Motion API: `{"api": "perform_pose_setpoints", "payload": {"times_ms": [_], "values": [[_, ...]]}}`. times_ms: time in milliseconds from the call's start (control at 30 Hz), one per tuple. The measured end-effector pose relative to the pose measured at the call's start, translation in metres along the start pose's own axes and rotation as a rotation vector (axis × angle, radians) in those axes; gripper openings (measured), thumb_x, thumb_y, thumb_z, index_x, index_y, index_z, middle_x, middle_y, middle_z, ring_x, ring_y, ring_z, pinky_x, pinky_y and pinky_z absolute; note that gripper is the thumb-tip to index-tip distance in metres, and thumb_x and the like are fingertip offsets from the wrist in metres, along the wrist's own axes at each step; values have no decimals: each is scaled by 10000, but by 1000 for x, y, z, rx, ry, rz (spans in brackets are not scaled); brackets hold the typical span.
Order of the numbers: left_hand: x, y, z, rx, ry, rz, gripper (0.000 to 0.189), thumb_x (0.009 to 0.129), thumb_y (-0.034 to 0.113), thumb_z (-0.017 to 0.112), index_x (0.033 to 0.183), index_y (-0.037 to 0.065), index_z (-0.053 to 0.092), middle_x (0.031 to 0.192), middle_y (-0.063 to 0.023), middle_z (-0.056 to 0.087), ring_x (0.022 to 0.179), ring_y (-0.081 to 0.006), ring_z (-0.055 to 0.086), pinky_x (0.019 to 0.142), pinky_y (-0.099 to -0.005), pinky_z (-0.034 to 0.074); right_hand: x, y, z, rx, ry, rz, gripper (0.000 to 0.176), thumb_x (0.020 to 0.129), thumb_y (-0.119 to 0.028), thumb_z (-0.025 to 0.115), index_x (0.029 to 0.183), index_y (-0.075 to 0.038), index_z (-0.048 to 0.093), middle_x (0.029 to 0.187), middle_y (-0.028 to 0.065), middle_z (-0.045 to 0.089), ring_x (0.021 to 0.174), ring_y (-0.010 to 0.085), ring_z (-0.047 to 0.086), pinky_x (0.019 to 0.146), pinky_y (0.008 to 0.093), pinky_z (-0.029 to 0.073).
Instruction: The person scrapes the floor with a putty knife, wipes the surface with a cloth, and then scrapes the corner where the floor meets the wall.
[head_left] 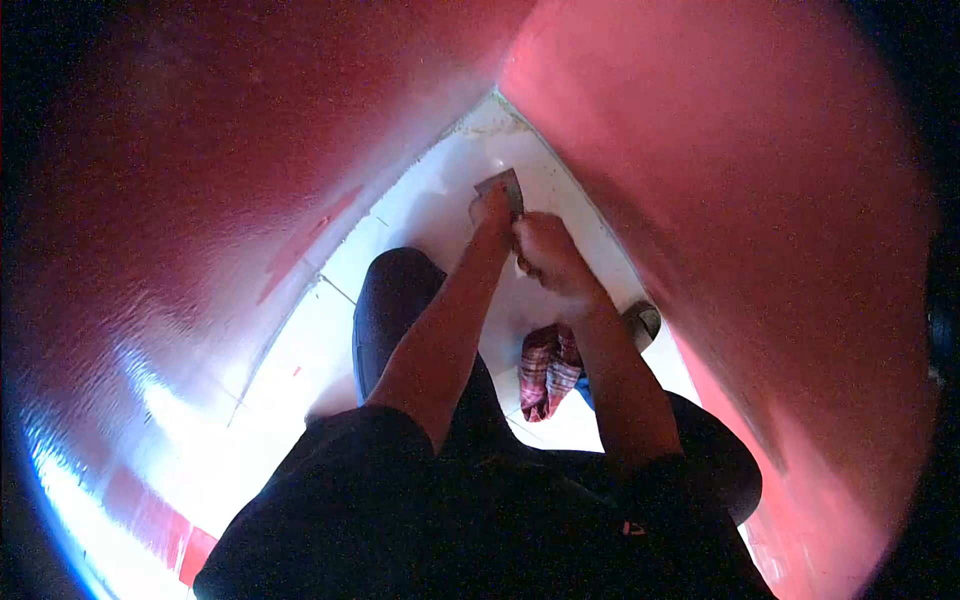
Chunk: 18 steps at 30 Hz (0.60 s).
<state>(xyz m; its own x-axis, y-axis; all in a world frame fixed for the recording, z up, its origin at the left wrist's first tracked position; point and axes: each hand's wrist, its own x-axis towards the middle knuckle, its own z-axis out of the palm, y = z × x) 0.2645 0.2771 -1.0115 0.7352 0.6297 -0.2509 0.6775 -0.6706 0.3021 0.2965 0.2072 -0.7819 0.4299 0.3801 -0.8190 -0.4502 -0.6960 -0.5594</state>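
Note:
A putty knife [508, 180] with a wide flat metal blade is held low over the pale floor, close to the corner. My right hand [550, 245] is closed in a fist around its handle, which is mostly hidden by the fingers. At the left side of the blade, my left hand [490, 208] has its fingers bent against the metal. Both forearms reach forward between my knees.
Red walls [700, 130] meet at a corner ahead, with a rough, dirty edge along the white tiled floor [460, 190]. A plaid cloth [548, 372] lies below my right forearm. Beside the right wall is a dark rounded object [642, 322].

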Motion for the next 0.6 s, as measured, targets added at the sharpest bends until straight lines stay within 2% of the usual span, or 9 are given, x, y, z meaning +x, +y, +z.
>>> {"api": "perform_pose_setpoints", "payload": {"times_ms": [33, 100, 133, 233, 367, 433, 500, 567, 600], "values": [[10, -7, -5, -49, -63, -23, 360, 821, 259, 468, 1104, 37, 491, 1119, -183, 488, 987, -309, 495, 835, -415, 396, -1, -17, -2, 13, 18, 35, 261, 839, -216, 401, 674, -50, 514, 517, 61, 465, 401, 139, 435, 352, 313, 343], [39, -6, -39, -129, -215, -64, 357, 822, 258, 465, 1103, 38, 491, 1116, -183, 490, 985, -309, 497, 832, -415, 398, 7, -44, -12, -24, -73, 99, 264, 845, -243, 404, 704, -56, 526, 519, 49, 466, 417, 131, 437, 370, 299, 354], [52, -6, -48, -143, -247, -73, 356, 823, 257, 464, 1102, 38, 491, 1114, -183, 491, 984, -309, 498, 831, -416, 399, 2, -72, -13, 103, -56, 154, 212, 820, -255, 436, 705, -92, 511, 509, 10, 429, 412, 99, 391, 363, 257, 288], [41, 0, -57, -110, -230, -64, 352, 825, 255, 460, 1101, 39, 492, 1110, -182, 493, 981, -309, 501, 828, -417, 401, 6, -41, -10, 51, -98, 150, 193, 816, -222, 426, 708, -84, 507, 496, 7, 414, 407, 105, 386, 369, 254, 286], [35, -1, -47, -46, -114, -27, 346, 828, 252, 455, 1099, 39, 493, 1104, -182, 497, 977, -309, 504, 823, -418, 405, 7, -58, -8, 181, -67, 24, 199, 798, -207, 427, 661, -78, 489, 476, 15, 407, 376, 120, 371, 360, 270, 279], [57, -9, -40, -99, -202, -44, 344, 829, 250, 452, 1098, 40, 493, 1101, -181, 499, 975, -309, 506, 821, -419, 406, 33, -54, -8, 148, -110, 71, 215, 767, -207, 445, 599, -77, 471, 461, 24, 408, 368, 121, 381, 338, 289, 263], [76, -4, -61, -120, -255, -61, 341, 830, 249, 450, 1097, 40, 494, 1098, -181, 500, 973, -309, 508, 819, -420, 408, 39, -64, -20, 65, -194, 54, 214, 741, -200, 459, 568, -76, 463, 450, 29, 407, 363, 121, 378, 331, 298, 256], [65, 2, -66, -86, -218, -46, 339, 832, 248, 447, 1096, 41, 494, 1095, -181, 502, 971, -308, 509, 816, -421, 410, 20, -77, -31, -26, -190, 27, 196, 736, -187, 459, 581, -68, 468, 451, 30, 402, 362, 120, 366, 333, 295, 255], [55, 4, -63, -66, -175, -34, 337, 833, 247, 446, 1095, 41, 495, 1094, -180, 503, 970, -308, 510, 815, -421, 411, 21, -67, -24, 32, -142, 62, 175, 742, -173, 453, 609, -63, 474, 462, 28, 402, 358, 121, 361, 331, 295, 255]]}}
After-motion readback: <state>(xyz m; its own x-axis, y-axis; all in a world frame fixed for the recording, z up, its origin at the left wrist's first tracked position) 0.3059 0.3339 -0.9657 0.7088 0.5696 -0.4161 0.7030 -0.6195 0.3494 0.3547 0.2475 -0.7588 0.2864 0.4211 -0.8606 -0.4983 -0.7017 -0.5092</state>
